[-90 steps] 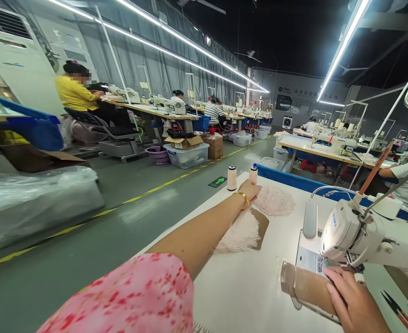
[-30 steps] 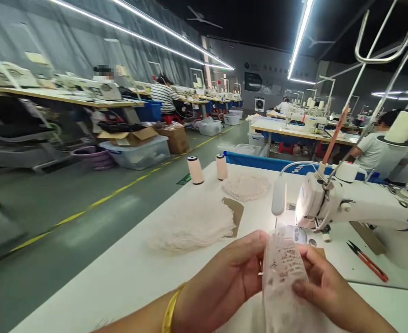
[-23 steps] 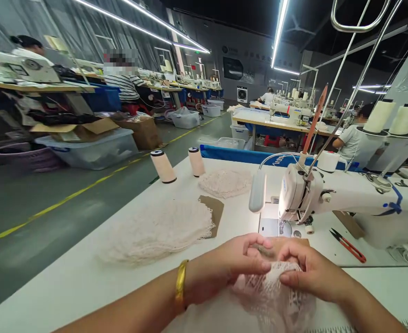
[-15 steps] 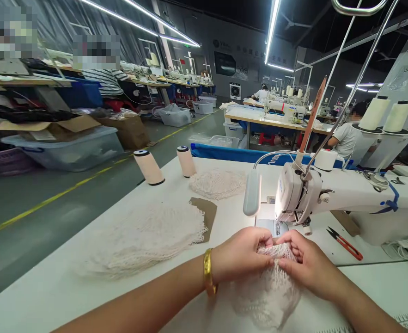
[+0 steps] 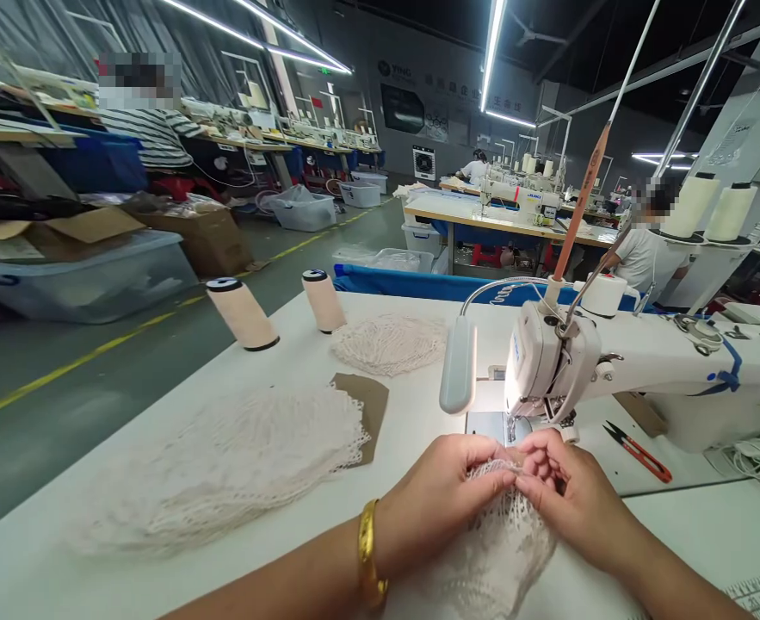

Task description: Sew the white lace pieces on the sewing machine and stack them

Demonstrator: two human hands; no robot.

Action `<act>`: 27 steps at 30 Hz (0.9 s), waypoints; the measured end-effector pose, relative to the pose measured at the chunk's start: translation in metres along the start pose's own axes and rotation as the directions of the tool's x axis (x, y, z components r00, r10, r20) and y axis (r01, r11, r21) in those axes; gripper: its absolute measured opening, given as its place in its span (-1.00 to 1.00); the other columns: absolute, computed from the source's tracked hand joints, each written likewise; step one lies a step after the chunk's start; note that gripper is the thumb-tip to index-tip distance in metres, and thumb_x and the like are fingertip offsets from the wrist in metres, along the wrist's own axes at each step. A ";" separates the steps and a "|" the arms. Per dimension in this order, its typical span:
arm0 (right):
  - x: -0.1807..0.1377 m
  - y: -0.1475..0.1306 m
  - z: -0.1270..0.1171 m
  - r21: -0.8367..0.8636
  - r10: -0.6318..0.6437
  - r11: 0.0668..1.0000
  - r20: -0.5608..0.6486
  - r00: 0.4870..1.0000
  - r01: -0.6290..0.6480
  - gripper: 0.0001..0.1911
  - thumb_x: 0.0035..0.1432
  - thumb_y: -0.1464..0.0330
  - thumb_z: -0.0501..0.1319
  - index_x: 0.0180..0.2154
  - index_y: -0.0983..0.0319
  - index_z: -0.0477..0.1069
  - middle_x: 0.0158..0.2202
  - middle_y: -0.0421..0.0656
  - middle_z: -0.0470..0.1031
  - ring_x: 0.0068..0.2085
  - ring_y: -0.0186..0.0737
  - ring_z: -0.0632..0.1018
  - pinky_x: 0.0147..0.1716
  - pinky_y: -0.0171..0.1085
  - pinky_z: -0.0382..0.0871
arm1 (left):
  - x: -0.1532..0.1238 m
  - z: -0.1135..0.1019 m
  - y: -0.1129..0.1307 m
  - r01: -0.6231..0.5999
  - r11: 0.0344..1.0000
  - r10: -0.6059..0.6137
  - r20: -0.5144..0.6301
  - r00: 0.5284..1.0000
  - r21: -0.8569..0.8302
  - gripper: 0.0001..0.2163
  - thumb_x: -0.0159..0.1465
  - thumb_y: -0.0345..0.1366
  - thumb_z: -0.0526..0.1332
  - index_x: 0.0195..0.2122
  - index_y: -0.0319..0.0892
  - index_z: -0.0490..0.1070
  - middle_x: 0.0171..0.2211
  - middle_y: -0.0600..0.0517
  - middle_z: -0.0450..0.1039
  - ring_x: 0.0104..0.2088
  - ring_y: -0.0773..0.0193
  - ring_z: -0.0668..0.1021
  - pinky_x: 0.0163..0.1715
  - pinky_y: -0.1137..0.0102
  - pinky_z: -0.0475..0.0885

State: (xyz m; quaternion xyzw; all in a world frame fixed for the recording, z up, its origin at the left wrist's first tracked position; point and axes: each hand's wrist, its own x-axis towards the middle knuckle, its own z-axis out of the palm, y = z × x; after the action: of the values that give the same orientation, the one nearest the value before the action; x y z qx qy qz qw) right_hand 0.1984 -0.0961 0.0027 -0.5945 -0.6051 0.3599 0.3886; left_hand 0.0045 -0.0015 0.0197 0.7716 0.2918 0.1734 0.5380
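White counter [image 5: 415,413] is carrying a sewing machine [image 5: 651,357], its lamp [image 5: 459,362] lighting the needle area [image 5: 510,426]. Just in front of that area, my left grip [image 5: 441,484] and my right grip [image 5: 577,495] are both pinching the upper edge of a lace piece [image 5: 509,560]; its remainder is draping toward me. To the left, a lace stack [image 5: 244,465] is partly covering a brown card [image 5: 373,415]. Beyond it, two thread cones [image 5: 244,315] are standing near a smaller lace pile [image 5: 392,344]. Red-handled snips [image 5: 639,453] are lying beside the machine.
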 end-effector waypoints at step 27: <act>-0.003 0.006 0.008 -0.171 -0.181 0.972 -0.103 0.978 0.161 -0.91 0.35 0.27 0.22 -0.24 0.12 0.43 -0.36 -0.26 0.38 -0.34 -0.22 0.37 -0.28 -0.27 0.28 | -0.008 0.010 -0.010 -0.240 0.951 0.258 -0.070 0.964 0.192 -0.74 0.47 -0.19 0.16 -0.20 -0.12 0.63 -0.29 0.04 0.67 -0.29 0.23 0.65 -0.25 0.42 0.50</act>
State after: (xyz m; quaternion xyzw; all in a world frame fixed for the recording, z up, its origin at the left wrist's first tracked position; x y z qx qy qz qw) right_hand 0.1939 -0.0992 -0.0064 -0.5898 -0.6573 0.2390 0.4038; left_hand 0.0017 -0.0110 0.0070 0.8391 0.2319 0.2486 0.4246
